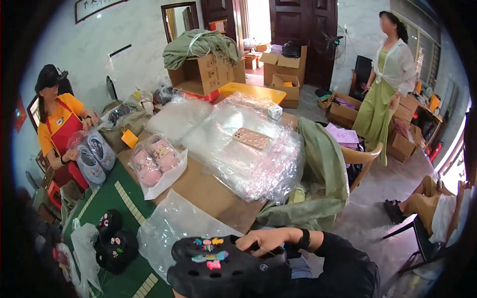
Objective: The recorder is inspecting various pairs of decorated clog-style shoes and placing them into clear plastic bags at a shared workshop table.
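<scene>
At the bottom edge is a black clog [218, 265] with colourful charms on its top, close to me. My right hand [261, 241], with a black band at the wrist, is closed at the clog's opening, its fingertips dipping inside. My left hand does not show. Just beyond the clog lies a clear plastic bag [181, 221], spread flat. To the left, more black clogs [117, 243] with charms rest on the green surface [121, 201].
Pink clogs [156, 161] sit bagged on the cardboard. Stacked clear bags [238, 159] carry a patterned phone [251, 138]. At left, a person in a red apron [65, 124] handles bagged blue clogs [96, 156]. Another person [382, 84] stands right; a third sits near a chair.
</scene>
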Action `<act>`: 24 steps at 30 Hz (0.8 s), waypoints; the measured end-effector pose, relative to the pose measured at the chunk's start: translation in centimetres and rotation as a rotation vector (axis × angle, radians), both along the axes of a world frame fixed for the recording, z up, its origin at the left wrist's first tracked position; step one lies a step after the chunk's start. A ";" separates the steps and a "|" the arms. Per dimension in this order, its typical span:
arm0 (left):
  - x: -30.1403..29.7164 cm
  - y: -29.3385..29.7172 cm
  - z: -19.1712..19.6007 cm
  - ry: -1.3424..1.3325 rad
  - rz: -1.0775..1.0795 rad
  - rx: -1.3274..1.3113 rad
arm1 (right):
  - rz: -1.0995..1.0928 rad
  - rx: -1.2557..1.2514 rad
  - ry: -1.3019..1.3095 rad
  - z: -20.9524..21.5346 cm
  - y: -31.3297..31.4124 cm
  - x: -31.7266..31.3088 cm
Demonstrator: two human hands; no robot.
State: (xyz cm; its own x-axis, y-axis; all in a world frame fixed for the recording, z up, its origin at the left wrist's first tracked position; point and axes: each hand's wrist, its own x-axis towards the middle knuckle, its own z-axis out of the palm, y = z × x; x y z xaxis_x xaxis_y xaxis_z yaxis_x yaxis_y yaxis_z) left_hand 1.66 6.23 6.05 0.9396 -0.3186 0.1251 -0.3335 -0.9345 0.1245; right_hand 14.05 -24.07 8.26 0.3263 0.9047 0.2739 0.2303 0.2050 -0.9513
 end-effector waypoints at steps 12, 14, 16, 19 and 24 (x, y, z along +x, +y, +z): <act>1.0 1.4 0.5 0.064 0.106 -0.306 | 0.357 0.025 -0.042 0.7 3.1 -0.5; 1.0 1.6 0.7 0.085 0.148 -0.405 | 0.365 0.029 -0.033 0.7 2.9 -0.3; 0.9 1.8 0.8 0.110 0.206 -0.528 | 0.270 -0.061 -0.070 0.6 2.3 0.2; 0.8 2.0 0.8 0.153 0.318 -0.720 | 0.211 -0.147 0.025 0.2 1.7 0.6; 1.3 1.9 1.1 0.238 0.522 -1.054 | 0.253 -0.086 -0.163 -0.4 1.8 1.0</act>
State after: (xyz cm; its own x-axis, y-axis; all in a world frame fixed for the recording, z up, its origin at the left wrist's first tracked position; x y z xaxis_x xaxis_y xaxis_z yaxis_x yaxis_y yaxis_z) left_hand 2.93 8.16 7.17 0.9600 0.2620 -0.0988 0.1903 -0.3516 0.9166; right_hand 15.09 -22.22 7.90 0.0460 0.9737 0.2229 0.3332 0.1954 -0.9224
